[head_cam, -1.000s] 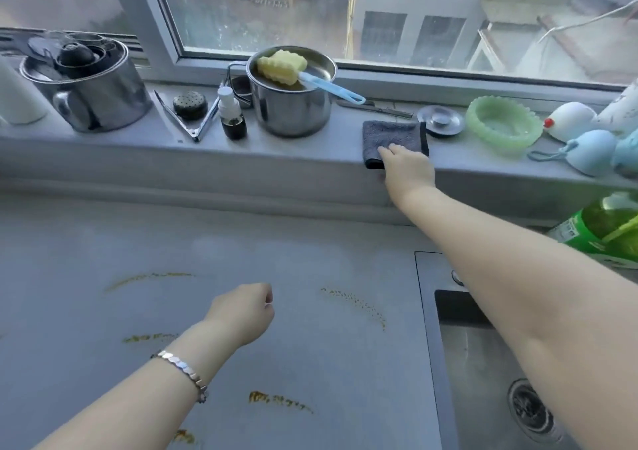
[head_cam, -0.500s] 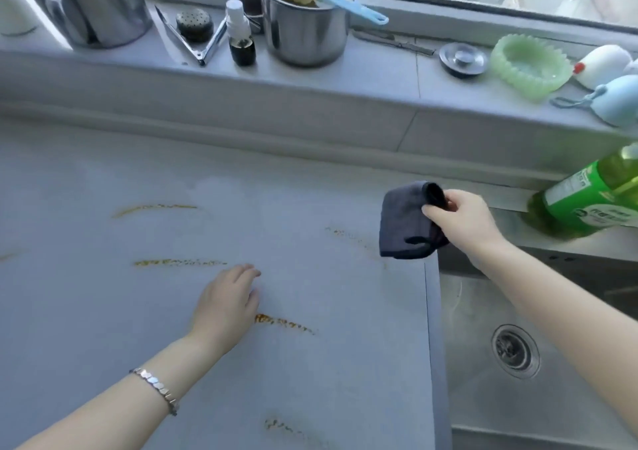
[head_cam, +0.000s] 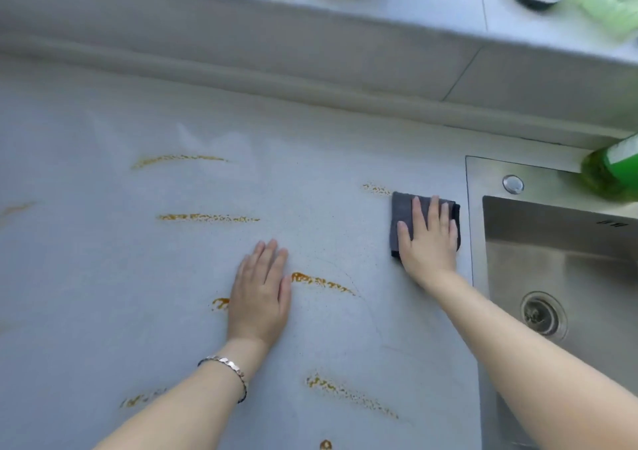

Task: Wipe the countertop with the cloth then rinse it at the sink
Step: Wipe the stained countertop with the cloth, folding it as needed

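Right hand (head_cam: pixel 428 239) flat on cloth (head_cam: pixel 402 209) beside sink (head_cam: pixel 566 263) — left hand (head_cam: pixel 259 297) flat among orange streaks (head_cam: pixel 207 217).

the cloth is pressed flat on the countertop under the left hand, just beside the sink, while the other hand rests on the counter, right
Not quite: it is the right hand that presses the dark grey cloth flat on the countertop, just beside the sink. The left hand is the one resting bare on the counter, among the orange streaks. The head view shows this.
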The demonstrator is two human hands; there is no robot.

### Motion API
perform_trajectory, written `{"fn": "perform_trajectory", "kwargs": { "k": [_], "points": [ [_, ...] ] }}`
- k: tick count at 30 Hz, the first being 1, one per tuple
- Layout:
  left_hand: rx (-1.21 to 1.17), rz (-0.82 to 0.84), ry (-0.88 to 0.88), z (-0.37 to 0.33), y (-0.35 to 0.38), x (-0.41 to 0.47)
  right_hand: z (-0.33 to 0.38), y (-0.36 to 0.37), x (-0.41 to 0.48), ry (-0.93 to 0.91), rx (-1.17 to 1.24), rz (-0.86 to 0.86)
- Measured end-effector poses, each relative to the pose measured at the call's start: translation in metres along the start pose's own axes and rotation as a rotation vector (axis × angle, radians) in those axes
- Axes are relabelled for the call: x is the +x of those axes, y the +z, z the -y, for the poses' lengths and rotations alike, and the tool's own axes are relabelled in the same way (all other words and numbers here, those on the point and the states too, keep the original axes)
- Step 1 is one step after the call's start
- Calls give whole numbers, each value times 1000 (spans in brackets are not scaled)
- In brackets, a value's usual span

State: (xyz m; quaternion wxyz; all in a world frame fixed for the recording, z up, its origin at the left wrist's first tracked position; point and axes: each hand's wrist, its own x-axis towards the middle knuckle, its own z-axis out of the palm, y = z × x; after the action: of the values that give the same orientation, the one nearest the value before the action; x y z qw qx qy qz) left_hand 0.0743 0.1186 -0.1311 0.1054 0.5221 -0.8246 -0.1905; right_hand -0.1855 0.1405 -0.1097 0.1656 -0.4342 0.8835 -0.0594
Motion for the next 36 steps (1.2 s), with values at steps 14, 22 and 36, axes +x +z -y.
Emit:
{"fn": "perform_trajectory", "kwargs": {
  "k": [14, 22, 36],
  "points": [
    [53, -144, 54, 4, 10, -1, -5, 13, -8, -313, -102, 30],
    [89, -170, 68, 5, 12, 1, 22, -3, 117, -28, -62, -101],
    [79, -170, 58, 1, 10, 1, 37, -16, 141, -210, 41, -107]
  ]
}}
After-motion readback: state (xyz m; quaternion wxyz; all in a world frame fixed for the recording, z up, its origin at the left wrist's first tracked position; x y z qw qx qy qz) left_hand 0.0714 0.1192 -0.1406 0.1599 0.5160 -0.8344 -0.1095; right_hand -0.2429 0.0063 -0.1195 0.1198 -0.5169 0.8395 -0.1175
